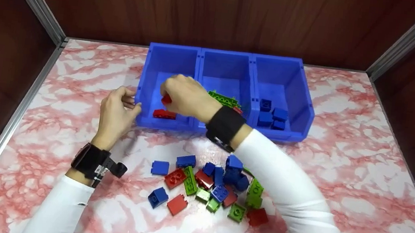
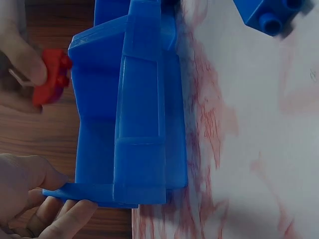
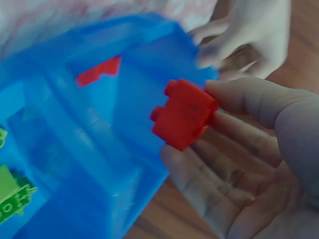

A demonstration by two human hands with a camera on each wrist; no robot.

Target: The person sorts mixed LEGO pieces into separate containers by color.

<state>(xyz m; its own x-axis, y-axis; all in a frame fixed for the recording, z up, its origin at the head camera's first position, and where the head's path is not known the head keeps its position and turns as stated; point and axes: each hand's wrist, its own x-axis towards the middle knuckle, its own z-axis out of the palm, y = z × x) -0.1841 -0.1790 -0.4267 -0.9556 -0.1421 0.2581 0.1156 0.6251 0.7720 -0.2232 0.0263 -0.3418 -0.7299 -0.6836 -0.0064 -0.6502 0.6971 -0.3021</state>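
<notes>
A red toy brick (image 3: 184,114) is pinched between the thumb and fingers of my right hand (image 1: 186,95), over the left compartment of the blue bin (image 1: 164,125). My left hand (image 1: 115,114) grips the bin's left side wall, thumb on one face and fingers on the other in the left wrist view. Inside that left compartment lies another red brick (image 1: 164,114). Green bricks (image 1: 223,99) and a bit of red show in the middle compartment, partly behind my right wrist. Several blue bricks (image 1: 265,119) sit in the right compartment.
In front of the bin, a loose pile of blue, red and green bricks (image 1: 205,180) spreads over the marbled table (image 1: 71,114). My right forearm (image 1: 283,182) passes over the pile's right side. Dark wooden panels (image 1: 221,14) enclose the back and sides.
</notes>
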